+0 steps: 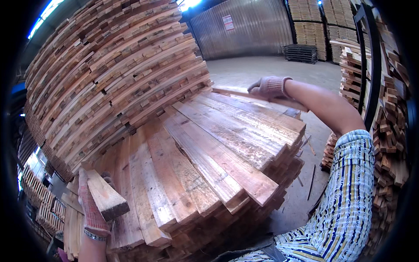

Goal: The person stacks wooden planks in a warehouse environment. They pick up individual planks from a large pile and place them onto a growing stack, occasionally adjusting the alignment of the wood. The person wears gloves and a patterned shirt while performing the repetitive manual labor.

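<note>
While the gloved left hand [91,205] gripped the near end of a short pale wooden plank [104,195] and the gloved right hand [269,86] clasped a long thin slat [257,97] atop the stacked rough boards [209,157], level lifting seemed wisest.

One view only, from the person's head, tilted down and forward over a stack of planks [209,148] that fills the middle at close range. The fisheye bends the tall pile [109,74] at left into a curve and darkens the rim. Both forearms enter the frame: left hand [89,205] low at the near edge, right hand [268,86] stretched to the far end. Beyond lie floor [262,70] and a metal wall [244,26], well off
</note>
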A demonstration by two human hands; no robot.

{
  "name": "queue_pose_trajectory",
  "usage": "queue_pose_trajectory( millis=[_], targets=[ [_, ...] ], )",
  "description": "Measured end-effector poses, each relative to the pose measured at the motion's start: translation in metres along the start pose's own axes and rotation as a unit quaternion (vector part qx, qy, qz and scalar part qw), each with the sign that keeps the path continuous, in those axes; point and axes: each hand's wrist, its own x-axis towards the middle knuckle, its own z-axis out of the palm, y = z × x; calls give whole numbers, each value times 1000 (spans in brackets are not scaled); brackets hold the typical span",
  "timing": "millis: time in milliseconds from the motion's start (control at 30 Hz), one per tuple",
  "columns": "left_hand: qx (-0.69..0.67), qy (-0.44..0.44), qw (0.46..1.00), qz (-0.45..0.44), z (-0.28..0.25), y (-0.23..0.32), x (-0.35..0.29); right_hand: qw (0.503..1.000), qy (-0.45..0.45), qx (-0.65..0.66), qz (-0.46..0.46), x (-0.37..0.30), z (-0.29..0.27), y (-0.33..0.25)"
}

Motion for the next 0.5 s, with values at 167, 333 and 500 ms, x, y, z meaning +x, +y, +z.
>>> queue_pose_trajectory(
  millis=[167,333,500],
  targets=[
    [62,-45,997,10,-20,9,11,996,24,77,32,1,35,-45],
    [10,-104,993,-56,-10,13,1,986,158,-54,-11,-16,26,-54],
    [221,-84,962,138,-23,9,5,571,291,-767,43,-81,40,-2]
  ],
)
